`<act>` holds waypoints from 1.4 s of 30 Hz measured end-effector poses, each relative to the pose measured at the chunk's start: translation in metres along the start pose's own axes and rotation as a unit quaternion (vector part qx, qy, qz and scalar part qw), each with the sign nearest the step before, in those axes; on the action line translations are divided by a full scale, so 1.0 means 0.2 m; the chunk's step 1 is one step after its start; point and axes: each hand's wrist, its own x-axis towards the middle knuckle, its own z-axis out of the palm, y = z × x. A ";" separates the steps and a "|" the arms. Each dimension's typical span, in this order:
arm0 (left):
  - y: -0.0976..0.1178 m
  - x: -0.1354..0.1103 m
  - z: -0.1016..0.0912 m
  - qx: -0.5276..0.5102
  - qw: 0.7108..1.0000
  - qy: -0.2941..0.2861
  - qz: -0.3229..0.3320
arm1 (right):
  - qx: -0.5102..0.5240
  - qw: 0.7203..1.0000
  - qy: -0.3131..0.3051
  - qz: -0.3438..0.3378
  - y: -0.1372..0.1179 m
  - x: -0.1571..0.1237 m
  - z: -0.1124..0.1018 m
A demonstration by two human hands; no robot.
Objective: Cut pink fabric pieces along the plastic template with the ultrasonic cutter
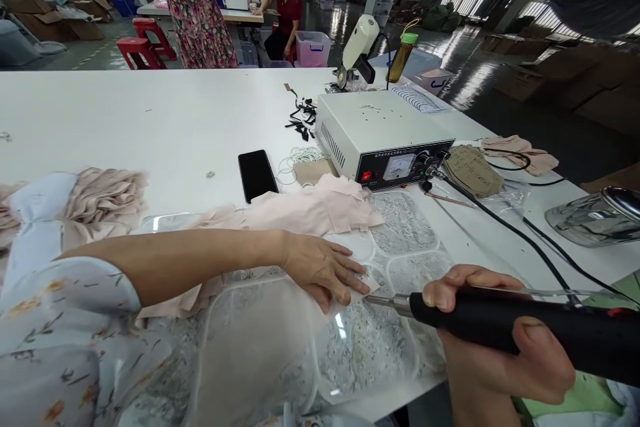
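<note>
My left hand [327,270] lies flat, fingers stretched, pressing a piece of pale pink fabric [341,307] onto a clear patterned mat [367,353]. In my right hand [493,340] is a black corded handpiece [475,317], the fingers wrapped round its barrel. Its slim metal tip [390,302] touches or nearly touches the fabric edge beside my left fingertips. Behind my left forearm lies a heap of the same pink fabric [320,207]. A cable [505,223] comes from the front of a control box [385,127] with a red switch and a dial.
A black phone [257,175], black scraps [303,119] and thread lie beyond the hands. Bundled fabric [105,197] sits at left. At right are a glass jar [595,219] and brown patches [473,170]. A bottle [403,57] stands behind the box. Two people are at another table.
</note>
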 end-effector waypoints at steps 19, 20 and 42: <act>0.01 0.01 -0.01 -0.064 0.997 0.001 -0.046 | -0.006 1.000 -0.022 -0.004 0.03 -0.01 0.02; 0.01 0.01 -0.01 -0.068 0.996 0.003 -0.049 | -0.005 1.000 -0.023 -0.003 0.03 -0.01 0.02; 0.03 0.02 -0.05 0.011 0.994 -0.100 -0.046 | 0.050 0.997 -0.060 -0.004 0.03 -0.03 0.07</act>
